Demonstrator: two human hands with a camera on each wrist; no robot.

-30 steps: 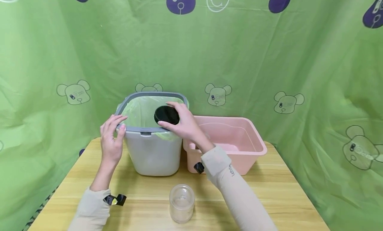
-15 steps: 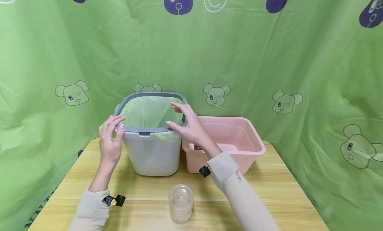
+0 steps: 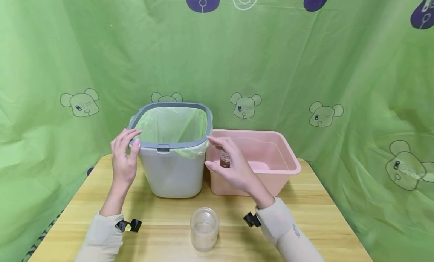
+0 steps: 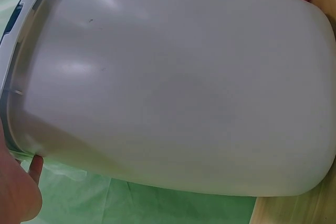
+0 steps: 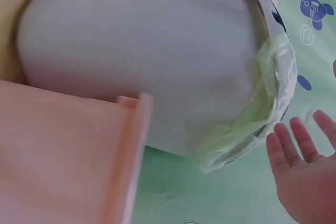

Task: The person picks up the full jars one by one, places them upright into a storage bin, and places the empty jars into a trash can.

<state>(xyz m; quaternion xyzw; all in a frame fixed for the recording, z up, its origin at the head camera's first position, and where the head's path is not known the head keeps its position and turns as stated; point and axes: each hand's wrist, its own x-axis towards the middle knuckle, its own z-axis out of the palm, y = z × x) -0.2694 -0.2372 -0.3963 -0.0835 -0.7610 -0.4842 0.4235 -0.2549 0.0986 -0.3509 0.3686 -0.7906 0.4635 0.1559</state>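
My left hand [image 3: 123, 160] grips the near left corner of the grey rim on a light grey trash bin [image 3: 173, 175]. Its thumb lies on the front and its fingers reach over the edge. A pale green bag [image 3: 191, 152] lines the bin and hangs over the rim. Just right of that rim, my right hand [image 3: 235, 166] hovers with fingers apart and nothing between them; in the right wrist view its fingers [image 5: 286, 145] spread near the bag's edge. A clear jar [image 3: 204, 230] without a lid stands upright on the table in front of the bin.
A pink plastic tub [image 3: 271, 183] stands right beside the bin. Inside it, partly behind my right hand, is a small clear container with dark reddish contents [image 3: 225, 159]. A green printed curtain [image 3: 203, 58] hangs behind and around the wooden table [image 3: 162, 235].
My right hand let go of a round black lid over the bin; the lid is now out of sight. That hand then moved right and towards me. The left hand stayed on the rim.
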